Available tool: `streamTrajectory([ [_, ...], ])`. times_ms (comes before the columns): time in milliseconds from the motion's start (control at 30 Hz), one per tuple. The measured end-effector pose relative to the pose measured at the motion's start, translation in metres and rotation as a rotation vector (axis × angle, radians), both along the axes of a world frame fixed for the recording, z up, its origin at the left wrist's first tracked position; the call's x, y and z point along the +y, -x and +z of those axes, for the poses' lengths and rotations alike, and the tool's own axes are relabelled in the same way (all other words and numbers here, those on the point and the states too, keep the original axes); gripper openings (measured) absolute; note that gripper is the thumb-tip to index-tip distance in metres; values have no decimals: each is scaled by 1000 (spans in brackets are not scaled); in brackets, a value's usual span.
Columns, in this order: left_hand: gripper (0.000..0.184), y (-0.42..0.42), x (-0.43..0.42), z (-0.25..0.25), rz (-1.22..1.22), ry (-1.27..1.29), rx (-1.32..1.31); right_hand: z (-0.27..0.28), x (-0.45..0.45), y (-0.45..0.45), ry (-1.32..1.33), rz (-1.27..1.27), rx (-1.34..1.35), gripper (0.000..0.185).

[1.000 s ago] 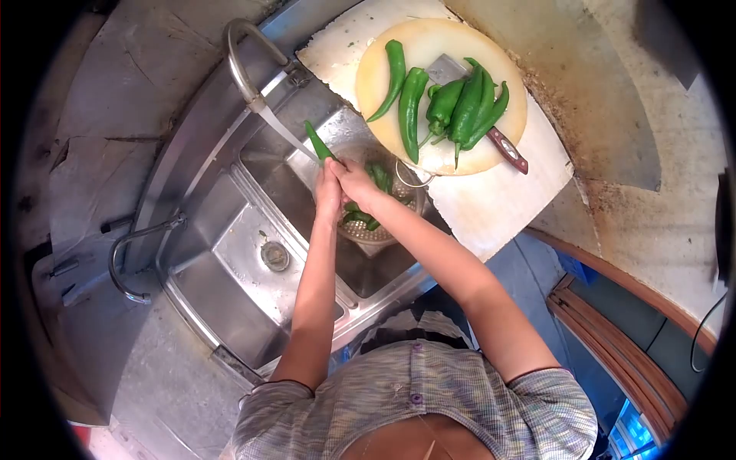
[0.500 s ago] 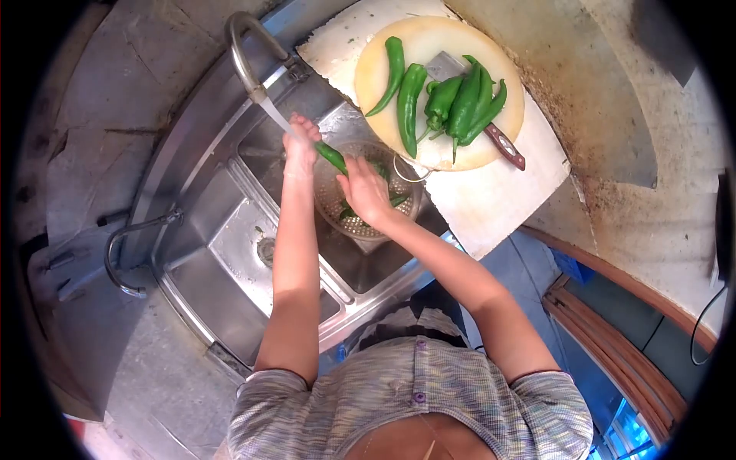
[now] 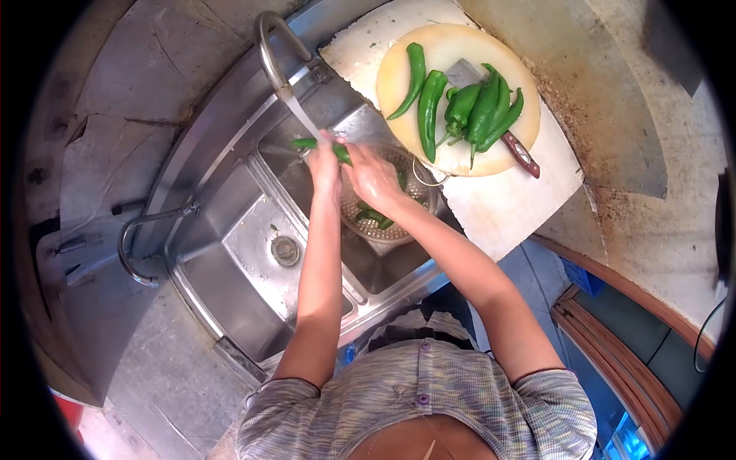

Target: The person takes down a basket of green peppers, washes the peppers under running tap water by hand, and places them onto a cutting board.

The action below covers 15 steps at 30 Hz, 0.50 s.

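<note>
A green pepper (image 3: 305, 143) lies across both hands under the stream from the right-hand faucet (image 3: 274, 61). Fingers of my left hand (image 3: 323, 159) are wrapped round its middle, in the running water. My right hand (image 3: 369, 172) grips the pepper's right end, close beside the left hand. Below and right of the hands, a perforated strainer (image 3: 420, 201) sits in the sink basin with several green peppers (image 3: 371, 213) in it, partly hidden by my right hand and forearm.
A round cutting board (image 3: 399, 67) on a white board (image 3: 498, 218) holds several green peppers (image 3: 432, 115) and a knife (image 3: 521, 156) partly under them. The left basin has a drain (image 3: 284, 251), and a second faucet (image 3: 126, 249) curves beside it.
Half a second ago the hands were farther apart along the pepper; now they are close together. The pepper has turned, its tip now pointing left. The whole view has shifted slightly.
</note>
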<state>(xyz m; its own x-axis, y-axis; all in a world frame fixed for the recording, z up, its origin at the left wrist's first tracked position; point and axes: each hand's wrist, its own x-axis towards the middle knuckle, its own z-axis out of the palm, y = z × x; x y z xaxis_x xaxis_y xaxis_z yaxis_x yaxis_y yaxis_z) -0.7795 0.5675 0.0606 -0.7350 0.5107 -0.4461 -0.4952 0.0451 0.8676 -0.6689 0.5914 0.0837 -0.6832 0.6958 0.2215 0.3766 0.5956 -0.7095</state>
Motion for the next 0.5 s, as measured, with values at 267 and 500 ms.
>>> streamTrajectory([
  [267, 31, 41, 53, -22, 165, -330, -640, 24, 3, -62, -90, -136, -73, 31],
  [500, 21, 28, 52, -45, -124, 269, -71, 70, 69, -118, -352, -480, 87, 36],
])
